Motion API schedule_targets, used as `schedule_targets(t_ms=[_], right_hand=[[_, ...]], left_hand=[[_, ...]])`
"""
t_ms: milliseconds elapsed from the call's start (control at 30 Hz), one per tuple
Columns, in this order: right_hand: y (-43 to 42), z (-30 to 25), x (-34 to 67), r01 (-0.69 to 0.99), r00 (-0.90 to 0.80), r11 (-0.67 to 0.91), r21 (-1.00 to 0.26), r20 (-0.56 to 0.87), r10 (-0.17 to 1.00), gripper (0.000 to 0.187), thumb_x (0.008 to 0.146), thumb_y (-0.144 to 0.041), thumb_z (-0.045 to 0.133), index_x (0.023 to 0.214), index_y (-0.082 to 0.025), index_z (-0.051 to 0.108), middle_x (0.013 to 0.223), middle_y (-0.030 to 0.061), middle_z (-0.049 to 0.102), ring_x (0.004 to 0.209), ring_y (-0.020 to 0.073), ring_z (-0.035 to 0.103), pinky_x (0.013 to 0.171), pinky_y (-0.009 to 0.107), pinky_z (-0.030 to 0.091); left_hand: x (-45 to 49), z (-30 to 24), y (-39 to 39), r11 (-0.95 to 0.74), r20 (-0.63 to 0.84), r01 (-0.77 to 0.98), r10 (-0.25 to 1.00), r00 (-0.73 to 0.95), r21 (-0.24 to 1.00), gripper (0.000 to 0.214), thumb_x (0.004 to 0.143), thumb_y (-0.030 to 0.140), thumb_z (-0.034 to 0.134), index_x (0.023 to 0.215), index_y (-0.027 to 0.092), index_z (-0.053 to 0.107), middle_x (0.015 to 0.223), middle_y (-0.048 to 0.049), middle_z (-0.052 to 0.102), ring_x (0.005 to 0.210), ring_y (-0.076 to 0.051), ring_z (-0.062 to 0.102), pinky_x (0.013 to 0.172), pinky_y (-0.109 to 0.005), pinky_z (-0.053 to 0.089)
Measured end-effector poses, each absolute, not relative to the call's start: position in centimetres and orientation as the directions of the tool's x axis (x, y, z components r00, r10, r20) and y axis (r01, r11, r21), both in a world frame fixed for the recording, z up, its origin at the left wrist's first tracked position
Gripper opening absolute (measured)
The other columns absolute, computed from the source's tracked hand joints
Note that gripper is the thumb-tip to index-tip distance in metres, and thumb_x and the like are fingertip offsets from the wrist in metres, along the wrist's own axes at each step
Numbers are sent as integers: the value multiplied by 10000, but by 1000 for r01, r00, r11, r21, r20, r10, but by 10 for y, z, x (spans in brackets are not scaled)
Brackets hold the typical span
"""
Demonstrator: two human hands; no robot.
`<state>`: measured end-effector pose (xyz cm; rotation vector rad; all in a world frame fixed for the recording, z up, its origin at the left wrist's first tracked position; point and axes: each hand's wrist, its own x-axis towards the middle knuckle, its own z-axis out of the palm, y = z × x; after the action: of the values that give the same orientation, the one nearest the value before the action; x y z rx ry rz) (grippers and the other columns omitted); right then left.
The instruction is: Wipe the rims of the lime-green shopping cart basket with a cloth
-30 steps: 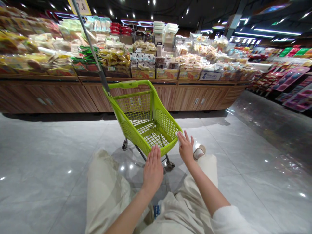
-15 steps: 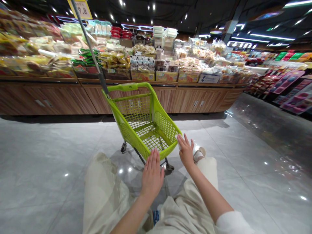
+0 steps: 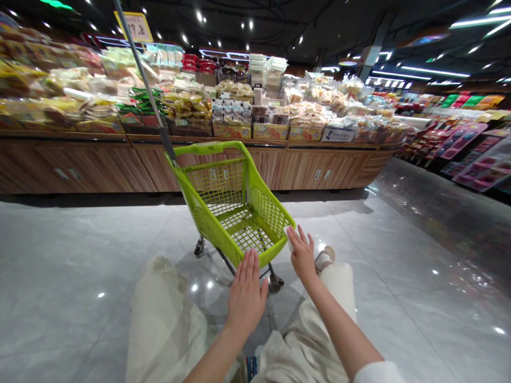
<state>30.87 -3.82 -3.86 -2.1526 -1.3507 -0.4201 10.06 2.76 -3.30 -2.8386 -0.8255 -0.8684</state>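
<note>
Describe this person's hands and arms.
The left hand and right hand are ungloved, with slender fingers and no rings visible. The forearms are bare, without watch or bracelet in view. A white sleeve shows on the right side only.

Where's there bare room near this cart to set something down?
The floor left of the cart, between counter and left leg, looks open; so does the floor to the right, between counter and shoe. Inside, the cart's bottom looks bare. Crowded: the counter top, heaped with packages, and the cart's near rim, by the left hand and right hand.
</note>
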Motion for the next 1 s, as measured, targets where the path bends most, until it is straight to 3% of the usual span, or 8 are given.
schedule_targets(t_ms=[100, 233, 333, 500, 600, 767, 867, 1000], right_hand=[[-30, -42, 260, 959, 257, -144, -244, 533, 806, 933, 601, -3, 409, 1514, -187, 348, 1542, 60, 433, 1508, 202, 218, 1188, 464, 223], [-33, -37, 252, 988, 29, 46, -149, 470, 882, 961, 584, 4, 404, 1520, -207, 337, 1550, 36, 420, 1508, 178, 215, 1222, 470, 125], [-42, -34, 306, 979, 170, -93, -181, 478, 862, 964, 584, 36, 380, 1501, -260, 369, 1524, 10, 461, 1500, 183, 243, 1214, 518, 76], [-44, -35, 344, 893, 445, -331, -304, 497, 745, 927, 604, 39, 382, 1482, -258, 401, 1516, 16, 470, 1501, 234, 242, 1188, 561, 129], [-38, -37, 294, 924, 374, -265, -275, 512, 773, 931, 611, 38, 385, 1504, -223, 364, 1539, 35, 437, 1512, 220, 207, 1200, 523, 130], [-40, -36, 247, 991, 55, 13, -135, 488, 871, 953, 606, 31, 397, 1525, -210, 321, 1546, 37, 426, 1508, 164, 212, 1225, 451, 87], [-45, -32, 292, 985, 159, -105, -137, 488, 858, 953, 592, 45, 392, 1493, -265, 387, 1504, 12, 488, 1501, 175, 237, 1218, 499, 50], [-44, -28, 328, 909, 417, -332, -253, 489, 766, 898, 601, 39, 397, 1449, -250, 459, 1480, 26, 518, 1498, 222, 250, 1195, 554, 90]], left_hand=[[102, -33, 27, -852, 524, 516, 480, 703, 89, 733, 965, 285, 436, 1564, 83, 65, 1595, -153, 309, 1483, -267, 277, 1169, -440, 348], [99, -32, 28, -849, 514, 525, 477, 713, 60, 752, 946, 214, 426, 1564, 90, 16, 1603, -146, 294, 1484, -253, 278, 1175, -430, 341], [98, -31, 29, -853, 515, 520, 467, 719, 47, 753, 953, 218, 422, 1564, 97, -1, 1603, -150, 288, 1482, -249, 283, 1171, -422, 347], [100, -32, 27, -851, 518, 522, 471, 715, 52, 768, 955, 236, 434, 1560, 92, -16, 1603, -156, 282, 1484, -254, 277, 1168, -433, 353], [101, -32, 26, -850, 514, 524, 475, 714, 58, 758, 955, 240, 432, 1562, 94, 3, 1604, -154, 282, 1484, -263, 277, 1165, -440, 357], [99, -30, 27, -851, 501, 522, 473, 724, 49, 747, 953, 223, 420, 1562, 87, 11, 1605, -152, 283, 1486, -267, 270, 1176, -445, 341], [98, -28, 27, -854, 500, 518, 467, 729, 42, 747, 960, 225, 418, 1562, 91, -4, 1606, -150, 278, 1486, -258, 271, 1172, -435, 346], [100, -29, 24, -852, 503, 522, 472, 724, 48, 747, 958, 219, 417, 1562, 90, -2, 1605, -154, 279, 1484, -263, 277, 1163, -441, 359]])
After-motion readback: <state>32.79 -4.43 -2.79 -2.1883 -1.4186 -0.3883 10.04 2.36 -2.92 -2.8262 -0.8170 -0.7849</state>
